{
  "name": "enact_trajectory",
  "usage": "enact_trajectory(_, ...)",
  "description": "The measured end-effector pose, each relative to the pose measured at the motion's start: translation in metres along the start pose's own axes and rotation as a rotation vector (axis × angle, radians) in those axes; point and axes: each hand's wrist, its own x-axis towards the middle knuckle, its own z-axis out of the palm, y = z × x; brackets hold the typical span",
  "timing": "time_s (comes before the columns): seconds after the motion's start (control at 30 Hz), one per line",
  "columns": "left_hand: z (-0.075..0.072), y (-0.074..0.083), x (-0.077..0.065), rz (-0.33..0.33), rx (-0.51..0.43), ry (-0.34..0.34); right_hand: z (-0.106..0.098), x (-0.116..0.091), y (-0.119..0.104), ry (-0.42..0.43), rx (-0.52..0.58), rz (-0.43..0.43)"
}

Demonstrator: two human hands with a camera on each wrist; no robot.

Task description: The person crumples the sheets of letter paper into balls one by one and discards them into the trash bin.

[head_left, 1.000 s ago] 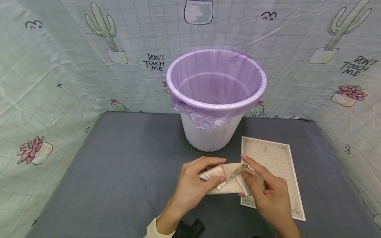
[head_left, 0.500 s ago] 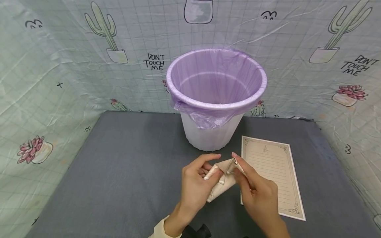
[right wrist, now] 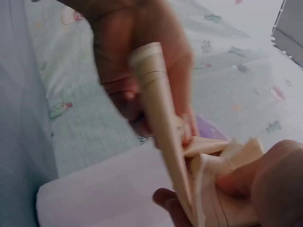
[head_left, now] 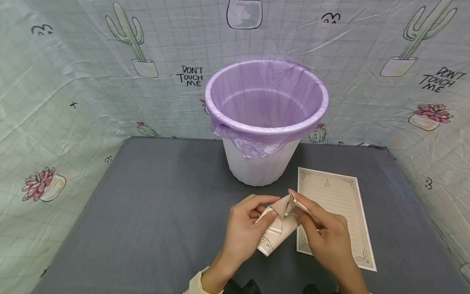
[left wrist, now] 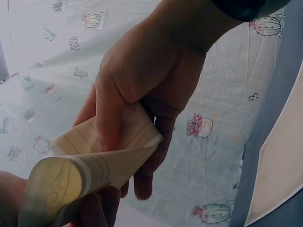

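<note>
A cream sheet of letter paper [head_left: 270, 243], folded and rolled up, is held between both hands above the dark table. My left hand [head_left: 243, 228] pinches its left part, thumb on top and fingers behind. My right hand [head_left: 326, 234] pinches the peaked upper right end between thumb and fingers. Printed lines and a scroll ornament show on the folded paper [left wrist: 90, 177] in the left wrist view. The right wrist view shows a long narrow flap of the paper [right wrist: 158, 101] standing out, somewhat blurred.
A second letter sheet [head_left: 332, 196], lined with an ornate border, lies flat under and beyond my right hand. Behind stands a white bin [head_left: 257, 167] with a purple liner folded over its rim. A cactus-print cloth [head_left: 165, 36] surrounds the grey tabletop [head_left: 147, 212].
The folded paper has turned from nearly level to slanted, its lower left end dropping. My hands have come closer together, and the right hand has shifted left overall.
</note>
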Motion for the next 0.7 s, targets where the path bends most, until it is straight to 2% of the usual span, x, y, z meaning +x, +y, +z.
enact_trajectory(0.13, 0.0005, -0.0017, 0.0000, 0.049, 0.031, -0.035, -0.0058, -0.0013, -0.0005, -0.051, 0.000, 0.047)
enact_trajectory(0.27, 0.0003, -0.0029, 0.0005, 0.075, -0.003, -0.019, -0.0056, -0.0038, -0.0004, -0.090, 0.035, 0.055)
enact_trajectory(0.33, 0.0007, -0.0030, 0.0007, 0.080, -0.004, 0.002, -0.0046, -0.0057, -0.0013, -0.111, 0.013, 0.071)
enact_trajectory(0.43, 0.0026, -0.0040, 0.0002, 0.117, 0.050, 0.025, -0.0029, -0.0080, -0.0031, -0.131, -0.067, 0.120)
enact_trajectory(0.53, 0.0054, -0.0048, -0.0007, 0.186, 0.139, 0.044, -0.0011, -0.0085, -0.0051, -0.102, -0.092, 0.189)
enact_trajectory(0.6, 0.0068, -0.0058, -0.0010, 0.226, 0.174, 0.051, 0.0000, -0.0076, -0.0055, -0.058, -0.083, 0.203)
enact_trajectory(0.7, 0.0083, -0.0057, -0.0015, 0.244, 0.194, 0.057, 0.0019, -0.0062, -0.0057, 0.024, -0.035, 0.190)
